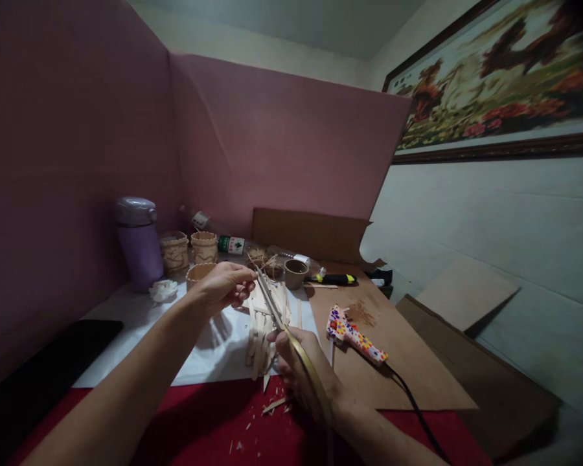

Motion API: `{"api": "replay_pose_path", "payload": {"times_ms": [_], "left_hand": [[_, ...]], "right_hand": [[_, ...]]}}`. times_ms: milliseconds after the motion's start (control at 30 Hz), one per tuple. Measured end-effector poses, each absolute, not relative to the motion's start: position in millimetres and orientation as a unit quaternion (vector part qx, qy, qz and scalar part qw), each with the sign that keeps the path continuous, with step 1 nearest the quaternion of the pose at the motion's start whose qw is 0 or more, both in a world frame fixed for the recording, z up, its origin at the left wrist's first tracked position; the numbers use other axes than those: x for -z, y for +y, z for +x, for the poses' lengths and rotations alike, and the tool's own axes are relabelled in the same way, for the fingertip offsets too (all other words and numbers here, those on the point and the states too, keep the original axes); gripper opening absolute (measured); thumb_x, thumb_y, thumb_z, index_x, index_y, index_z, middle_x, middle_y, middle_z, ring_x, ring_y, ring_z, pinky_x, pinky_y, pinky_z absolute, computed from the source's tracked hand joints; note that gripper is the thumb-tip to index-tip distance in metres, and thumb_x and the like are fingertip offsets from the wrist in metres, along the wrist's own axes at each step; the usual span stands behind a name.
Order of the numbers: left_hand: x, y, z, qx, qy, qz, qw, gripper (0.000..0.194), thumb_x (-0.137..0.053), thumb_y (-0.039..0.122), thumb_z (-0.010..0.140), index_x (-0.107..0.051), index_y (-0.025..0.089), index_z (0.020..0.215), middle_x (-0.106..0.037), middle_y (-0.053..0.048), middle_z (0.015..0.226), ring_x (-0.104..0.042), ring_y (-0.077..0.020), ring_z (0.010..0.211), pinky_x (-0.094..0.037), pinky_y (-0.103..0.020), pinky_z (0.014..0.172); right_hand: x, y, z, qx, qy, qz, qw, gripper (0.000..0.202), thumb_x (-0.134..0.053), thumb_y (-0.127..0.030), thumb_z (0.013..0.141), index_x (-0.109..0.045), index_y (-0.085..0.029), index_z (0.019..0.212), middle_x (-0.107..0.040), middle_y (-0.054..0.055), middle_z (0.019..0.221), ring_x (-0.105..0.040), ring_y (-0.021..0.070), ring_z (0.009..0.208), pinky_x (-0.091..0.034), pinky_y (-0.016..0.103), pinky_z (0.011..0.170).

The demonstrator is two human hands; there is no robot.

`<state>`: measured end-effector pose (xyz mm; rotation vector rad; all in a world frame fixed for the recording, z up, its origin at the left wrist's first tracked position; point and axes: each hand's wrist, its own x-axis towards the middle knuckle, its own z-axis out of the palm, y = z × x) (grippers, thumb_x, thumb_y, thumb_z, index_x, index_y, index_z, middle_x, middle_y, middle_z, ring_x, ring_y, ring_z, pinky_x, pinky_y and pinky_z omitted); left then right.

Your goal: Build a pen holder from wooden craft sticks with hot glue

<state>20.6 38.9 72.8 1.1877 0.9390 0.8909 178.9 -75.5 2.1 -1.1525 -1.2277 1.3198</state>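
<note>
My right hand [304,366] is closed round the gold handles of a pair of scissors [272,304], whose blades point up and to the left. Just left of the blade tips, the fingers of my left hand [228,283] are pinched together; whatever they hold is too small to make out. Beneath the scissors a pile of flat wooden sticks [258,340] lies on white paper [199,359]. Small wood scraps [274,406] are scattered on the red cloth [199,421] near the front.
At the back left stand a purple bottle [140,249] and decorated cups [204,247]. A small pot [295,275], twine [271,264] and plastic bottles lie behind the sticks. A flowered glue gun [354,336] rests on cardboard [418,369] at the right, its cord trailing forward.
</note>
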Motion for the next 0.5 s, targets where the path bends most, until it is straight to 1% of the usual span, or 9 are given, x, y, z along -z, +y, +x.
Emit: {"api": "replay_pose_path", "payload": {"times_ms": [167,333,500], "left_hand": [[-75.3,35.7,23.5,-0.392,0.421,0.519,0.632,0.023,-0.064,0.013,0.073,-0.052,0.012,0.053,-0.049,0.001,0.045,-0.038,-0.0042,0.032,-0.021,-0.016,0.031],[-77.1,34.6,24.6,-0.39,0.426,0.518,0.63,0.026,-0.062,0.012,0.075,-0.052,0.012,0.051,-0.047,0.001,0.042,-0.037,-0.0044,0.031,-0.02,-0.016,0.03],[-77.0,34.7,24.6,-0.388,0.424,0.513,0.638,0.026,-0.062,0.011,0.075,-0.052,0.012,0.052,-0.047,0.001,0.043,-0.037,-0.004,0.031,-0.021,-0.016,0.03]], "right_hand": [[-4.4,-75.8,177.7,-0.559,-0.491,-0.484,0.461,0.069,-0.066,-0.082,0.058,-0.052,-0.018,0.08,-0.035,-0.01,0.051,-0.026,0.0036,0.042,-0.019,0.018,0.04],[-10.9,-78.6,174.3,-0.556,-0.486,-0.477,0.476,0.063,-0.07,-0.076,0.059,-0.053,-0.018,0.078,-0.036,-0.009,0.052,-0.028,0.0042,0.045,-0.019,0.019,0.042],[-15.6,-80.1,173.0,-0.556,-0.493,-0.47,0.476,0.059,-0.07,-0.073,0.062,-0.052,-0.018,0.076,-0.031,-0.011,0.049,-0.024,0.0043,0.044,-0.017,0.02,0.04]]}}
